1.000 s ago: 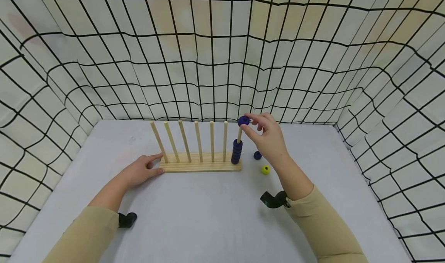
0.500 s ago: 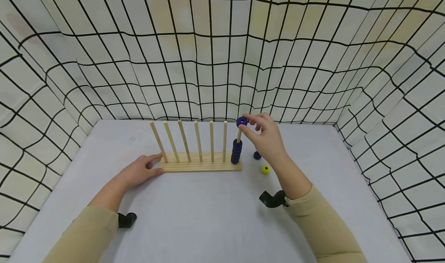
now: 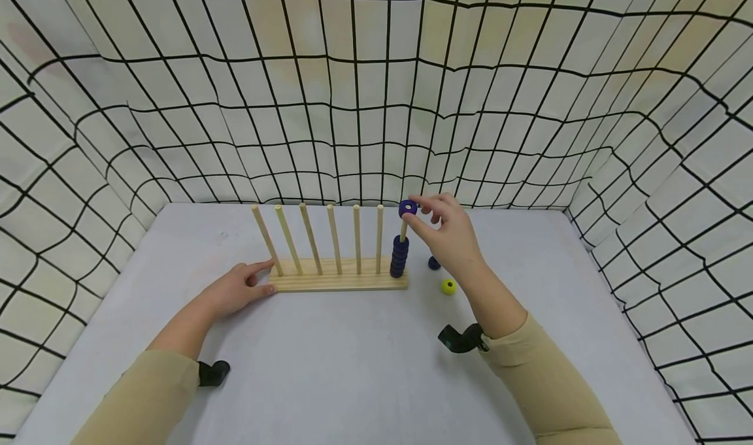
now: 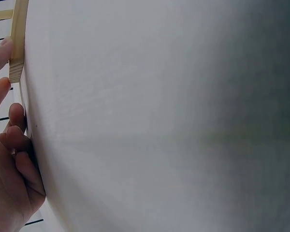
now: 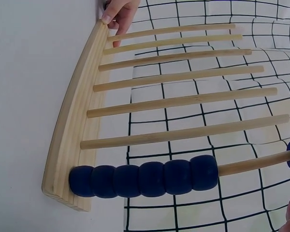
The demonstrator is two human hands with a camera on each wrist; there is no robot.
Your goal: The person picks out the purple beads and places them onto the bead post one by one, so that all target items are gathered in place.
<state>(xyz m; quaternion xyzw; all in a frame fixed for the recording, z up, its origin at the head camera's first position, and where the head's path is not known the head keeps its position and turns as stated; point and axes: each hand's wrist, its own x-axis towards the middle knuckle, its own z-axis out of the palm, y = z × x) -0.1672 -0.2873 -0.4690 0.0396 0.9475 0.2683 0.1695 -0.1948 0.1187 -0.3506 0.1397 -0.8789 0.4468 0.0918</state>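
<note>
My right hand (image 3: 450, 236) pinches a dark blue bead (image 3: 403, 212) between thumb and forefinger at the top of the rightmost peg. A light spot shows in its hole; the right wrist view has the peg (image 5: 253, 163) running up to the bead. Lower on that peg sits a stack of several dark blue beads (image 3: 399, 257). The peg rises from a long wooden base (image 3: 341, 285) with a row of bare pegs (image 3: 357, 239) to its left. At the base's left end, my left hand (image 3: 232, 293) grips it between thumb and forefinger; the left wrist view shows this grip close up.
To the right of the base, a yellow bead (image 3: 449, 287) and a loose dark blue bead (image 3: 434, 263) lie on the white table (image 3: 341, 366). Black netting (image 3: 359, 108) over pale cloth encloses the back and sides.
My right hand has shifted slightly left and down with the blue bead, whose hole now faces further upward at the peg's top. The left hand keeps its hold on the base.
</note>
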